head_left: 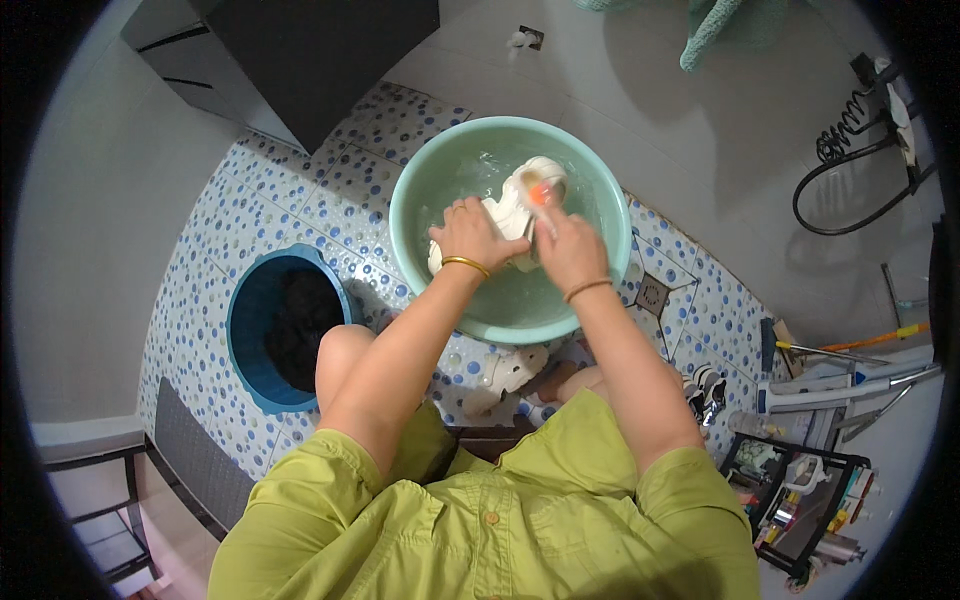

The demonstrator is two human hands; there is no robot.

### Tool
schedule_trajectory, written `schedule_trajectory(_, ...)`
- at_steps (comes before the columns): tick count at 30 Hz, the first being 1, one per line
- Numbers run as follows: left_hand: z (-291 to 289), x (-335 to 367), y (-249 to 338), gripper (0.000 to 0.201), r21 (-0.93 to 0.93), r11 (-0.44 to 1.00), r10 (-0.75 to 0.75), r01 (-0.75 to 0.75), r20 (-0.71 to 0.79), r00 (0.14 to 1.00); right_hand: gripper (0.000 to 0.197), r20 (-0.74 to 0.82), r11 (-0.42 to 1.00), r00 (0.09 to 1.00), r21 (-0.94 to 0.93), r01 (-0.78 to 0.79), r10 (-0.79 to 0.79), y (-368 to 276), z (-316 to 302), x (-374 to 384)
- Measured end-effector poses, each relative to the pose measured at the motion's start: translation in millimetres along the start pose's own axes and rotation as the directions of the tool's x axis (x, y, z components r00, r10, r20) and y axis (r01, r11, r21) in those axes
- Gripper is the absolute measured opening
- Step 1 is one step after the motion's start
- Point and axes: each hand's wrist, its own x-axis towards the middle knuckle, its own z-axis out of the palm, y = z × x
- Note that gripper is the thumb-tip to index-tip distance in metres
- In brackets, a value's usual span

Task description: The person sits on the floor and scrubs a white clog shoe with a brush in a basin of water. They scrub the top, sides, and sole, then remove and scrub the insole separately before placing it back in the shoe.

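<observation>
A white clog-like shoe (508, 212) lies tilted in a pale green basin (402, 215) holding shallow water. My left hand (472, 238) presses on the shoe from the left, thumb stretched toward its middle; a gold bangle circles that wrist. Closed around a small pale brush (541, 192) with an orange patch, my right hand (572, 252) works at the shoe's far, rounded end. Motion blurs the brush, and its bristles cannot be made out. Part of the shoe is hidden beneath my left hand.
To the left stands a blue bucket (240, 335) with dark cloth inside. A floor drain (652, 295) is right of the basin. A dark cabinet (320, 60) rises at far left; a black rack (800, 500) of bottles and cleaning tools are at right.
</observation>
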Motion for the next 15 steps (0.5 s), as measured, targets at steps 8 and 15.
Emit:
schedule_trajectory(8, -7.0, -4.5, -13.3, 0.086, -0.006, 0.997, 0.079, -0.079, 0.028, 0.996, 0.05, 0.051, 0.956, 0.958, 0.064, -0.286, 0.283, 50.2, -15.3, 16.3)
schedule_trajectory(15, 2.7, 6.0, -28.9, 0.09, -0.191, 0.975, 0.126, -0.118, 0.034, 0.991, 0.052, 0.113, 0.58, 0.857, 0.691, -0.432, 0.503, 49.9, 7.7, 26.0)
